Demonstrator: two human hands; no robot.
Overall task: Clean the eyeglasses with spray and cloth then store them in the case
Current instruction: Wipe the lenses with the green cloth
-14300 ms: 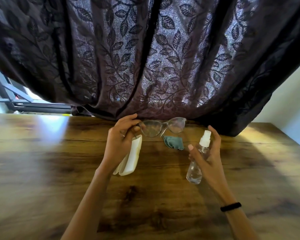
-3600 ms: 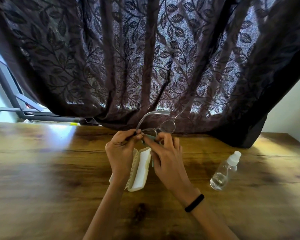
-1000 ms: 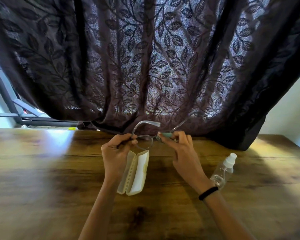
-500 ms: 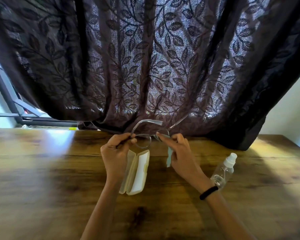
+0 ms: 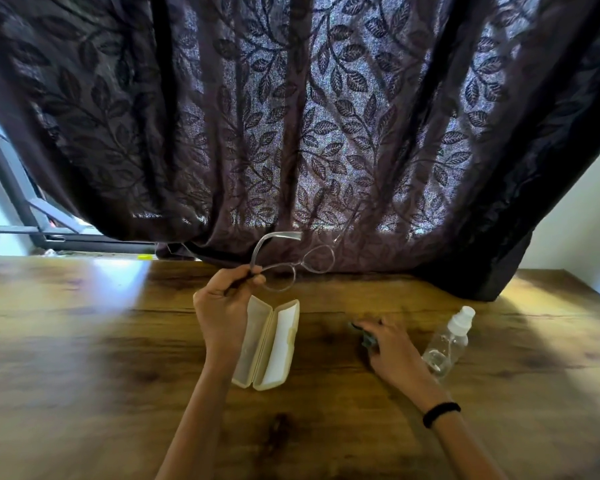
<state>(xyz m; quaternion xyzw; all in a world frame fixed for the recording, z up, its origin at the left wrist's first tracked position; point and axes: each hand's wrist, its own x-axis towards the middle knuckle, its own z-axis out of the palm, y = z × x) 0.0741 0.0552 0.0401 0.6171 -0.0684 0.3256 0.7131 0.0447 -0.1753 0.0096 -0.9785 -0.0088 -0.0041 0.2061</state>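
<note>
My left hand pinches the clear-framed eyeglasses by one end and holds them up above the table, temples open and pointing away. Just below them the cream glasses case lies open on the wooden table. My right hand rests low on the table to the right of the case, fingers on the small teal cloth, which is mostly hidden under them. The clear spray bottle with a white cap lies tilted just right of that hand.
A dark leaf-patterned curtain hangs along the table's back edge, right behind the glasses. A metal window frame shows at far left, a pale wall at right. Bright light patches fall on the table's left and right sides.
My right hand has left the glasses and dropped to the table with the cloth, to the right of the case. My left hand alone still holds the glasses up.
</note>
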